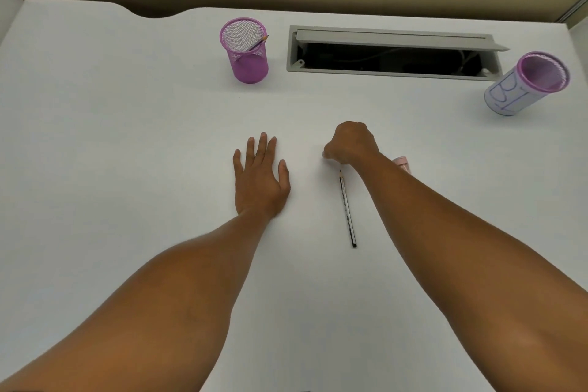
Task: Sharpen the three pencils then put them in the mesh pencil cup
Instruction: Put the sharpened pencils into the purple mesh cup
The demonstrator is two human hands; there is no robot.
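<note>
A black pencil [347, 208] lies loose on the white desk [127, 121], its point toward the right hand [350, 144], whose fingers are curled under; whether they hold anything cannot be told. The left hand [259, 177] rests flat, fingers spread. One sharpened pencil [258, 42] already stands in the purple mesh pencil cup [245, 52]; a third is not visible.

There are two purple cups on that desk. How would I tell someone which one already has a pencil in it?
Start at the long grey cable hatch set into the back of the white desk. Just off its left end stands the mesh pencil cup, with a pencil tip poking over its rim. Unlike the other cup off the hatch's right end, it is bare purple mesh, with no white paper wrap with blue writing.
</note>
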